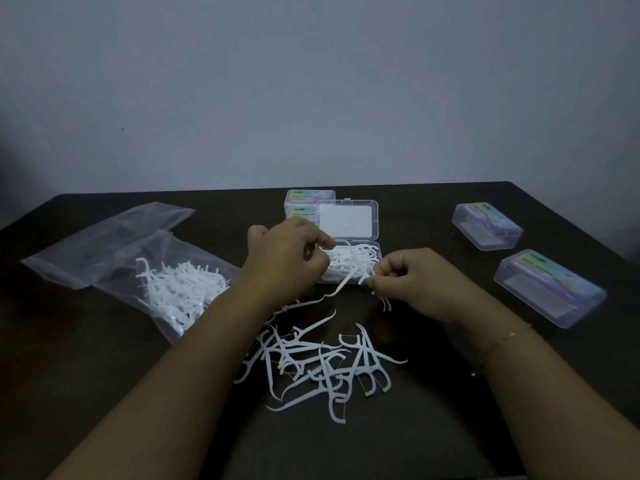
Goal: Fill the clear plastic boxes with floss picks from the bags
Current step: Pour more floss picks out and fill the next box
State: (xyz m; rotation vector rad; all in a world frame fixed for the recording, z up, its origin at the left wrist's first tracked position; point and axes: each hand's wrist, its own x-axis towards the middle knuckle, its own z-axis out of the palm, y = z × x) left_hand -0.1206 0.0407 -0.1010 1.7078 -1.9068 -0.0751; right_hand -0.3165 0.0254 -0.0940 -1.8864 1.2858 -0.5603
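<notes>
Floss picks loose at 6 o'clock; open box part-filled; left hand and right hand fingers pinching picks; bag unemptied.

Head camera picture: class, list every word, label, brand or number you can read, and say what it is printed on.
No text reads with certainty.
Stacked closed clear plastic boxes behind the open clear plastic box: dark print on colourful labels, too blurred to quote.
Two closed clear plastic boxes at right: colourful labels, print too small and blurred.
Clear plastic bags: no print visible.
</notes>
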